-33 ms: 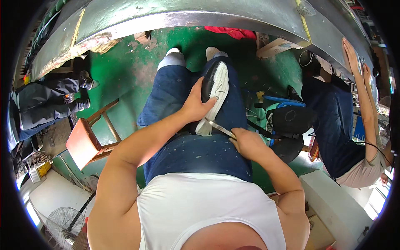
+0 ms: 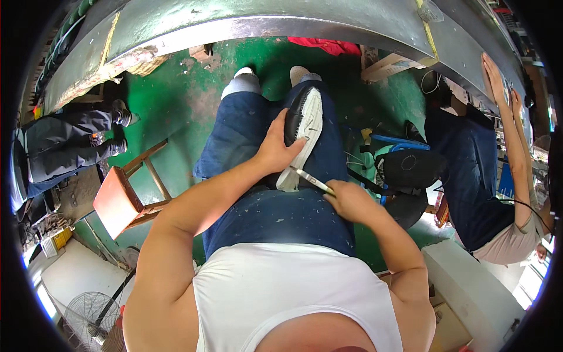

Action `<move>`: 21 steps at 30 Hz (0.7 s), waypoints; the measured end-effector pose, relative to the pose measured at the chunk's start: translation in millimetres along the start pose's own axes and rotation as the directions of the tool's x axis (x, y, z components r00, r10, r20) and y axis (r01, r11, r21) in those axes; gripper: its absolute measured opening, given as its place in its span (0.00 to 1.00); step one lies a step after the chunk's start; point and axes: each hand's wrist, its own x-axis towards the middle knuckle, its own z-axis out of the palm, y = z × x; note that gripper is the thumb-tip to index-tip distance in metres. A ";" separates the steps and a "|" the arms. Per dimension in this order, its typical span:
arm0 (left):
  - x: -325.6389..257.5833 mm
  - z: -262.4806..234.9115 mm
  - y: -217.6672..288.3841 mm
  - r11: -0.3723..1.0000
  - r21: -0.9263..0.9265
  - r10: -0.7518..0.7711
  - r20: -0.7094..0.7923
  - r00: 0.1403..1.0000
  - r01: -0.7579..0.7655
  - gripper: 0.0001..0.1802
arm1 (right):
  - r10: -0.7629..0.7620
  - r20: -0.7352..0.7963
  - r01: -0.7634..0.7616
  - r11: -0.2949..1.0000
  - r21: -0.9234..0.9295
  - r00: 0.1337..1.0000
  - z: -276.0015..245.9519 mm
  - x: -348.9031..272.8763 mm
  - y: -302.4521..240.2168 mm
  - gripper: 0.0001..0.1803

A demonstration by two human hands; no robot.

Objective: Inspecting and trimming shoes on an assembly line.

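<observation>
A black shoe [image 2: 308, 126] lies sole up along my right thigh, its white underside facing me and its toe pointing away. My left hand [image 2: 278, 145] is closed around the shoe's left side, with the thumb pressed on the white sole. From the right, my right hand [image 2: 350, 200] grips a slim, pale-shafted tool [image 2: 312, 179]. The tool's far end meets the sole near the heel; whether it is a brush or a blade is too small to tell. Pale specks dot my dark blue apron [image 2: 275, 217].
A metal-topped bench [image 2: 264, 26] curves across the front. On the left stands a stool with an orange-red seat [image 2: 117, 199], with a fan [image 2: 91, 320] behind it. A person [image 2: 478, 170] works at the right; another's legs [image 2: 70, 141] show at left. A black bag-like thing [image 2: 410, 167] is nearby.
The tool and my right hand have shifted very slightly, and the tool's shaft shows a little more plainly. My left hand and the shoe are nearly unchanged.
</observation>
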 end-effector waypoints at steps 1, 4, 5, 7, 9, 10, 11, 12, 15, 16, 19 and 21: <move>-3.5 -1.3 -0.1 1.000 0.003 -0.001 0.001 1.000 0.001 0.49 | -0.001 0.000 0.001 1.000 0.003 1.000 -5.7 7.6 12.5 0.12; -17.6 -3.5 -9.3 0.994 0.084 0.071 0.076 0.995 -0.077 0.51 | -0.027 0.568 -0.357 0.752 0.554 0.823 -17.7 31.7 56.3 0.12; -27.6 -4.4 -22.9 0.996 0.025 0.084 0.144 0.986 -0.088 0.52 | -0.078 0.611 -0.428 0.645 0.634 0.788 -13.1 35.6 70.0 0.13; -41.1 -4.7 -32.6 0.996 -0.034 0.083 0.202 0.976 -0.077 0.54 | -0.079 0.649 -0.441 0.671 0.596 0.757 -30.4 41.3 59.1 0.14; -39.1 -4.6 -34.5 0.990 -0.135 -0.012 0.190 0.982 0.038 0.54 | -0.065 0.610 -0.429 0.653 0.625 0.790 -35.2 33.9 51.9 0.15; -38.3 -3.3 -37.2 0.977 -0.187 -0.068 0.199 0.978 0.106 0.53 | -0.047 0.563 -0.413 0.630 0.657 0.825 -37.9 29.7 47.1 0.15; -38.1 -2.8 -33.3 0.976 -0.191 -0.070 0.192 0.979 0.107 0.53 | -0.048 0.567 -0.413 0.636 0.652 0.822 -43.6 25.7 41.7 0.15; -41.2 -6.0 -27.0 0.974 -0.186 -0.097 0.176 0.980 0.130 0.53 | 0.047 0.526 -0.396 0.715 0.576 0.849 -49.7 23.5 33.2 0.16; -47.5 -8.7 -28.9 0.971 -0.202 -0.092 0.168 0.982 0.126 0.54 | 0.180 0.371 -0.362 0.780 0.510 0.911 -50.2 20.3 -10.4 0.17; -47.4 -7.2 -31.2 0.970 -0.223 -0.053 0.180 0.982 0.093 0.56 | 0.115 0.100 -0.150 0.846 0.512 0.988 -31.0 22.7 -12.7 0.18; -48.8 -5.0 -41.7 0.980 -0.181 -0.039 0.222 0.974 0.081 0.60 | -0.055 -0.246 0.109 0.972 0.209 0.968 -6.1 36.1 -15.3 0.20; -50.5 -10.7 -48.8 0.973 -0.210 -0.047 0.237 0.971 0.098 0.61 | -0.029 0.009 0.028 0.999 0.024 1.000 -14.0 51.5 -20.3 0.21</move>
